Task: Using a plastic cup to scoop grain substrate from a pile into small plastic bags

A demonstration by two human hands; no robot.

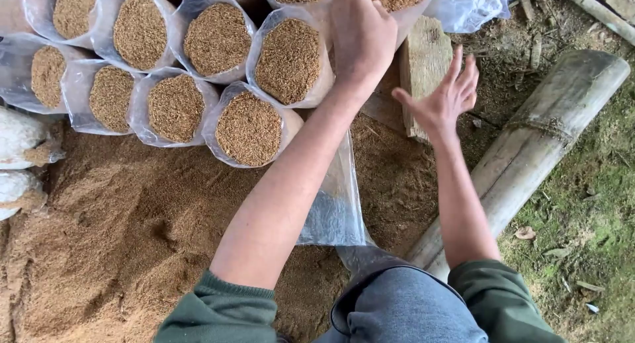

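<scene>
Sawdust bags stand packed under your left hand, fingers flat, holding nothing. Your right hand hovers spread over the wood block.

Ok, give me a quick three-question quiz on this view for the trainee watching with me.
1. True or false: the left hand reaches over the filled clear bags of sawdust stacked on their sides.
2. What lies under the right hand? A) a wooden block B) a metal bucket C) a coil of rope
3. Fill in: to the person's right, a thick ____ pole lies slanting beside the loose sawdust pile.

Key
1. True.
2. A: the open right hand hovers by the wooden block.
3. Bamboo.
</scene>
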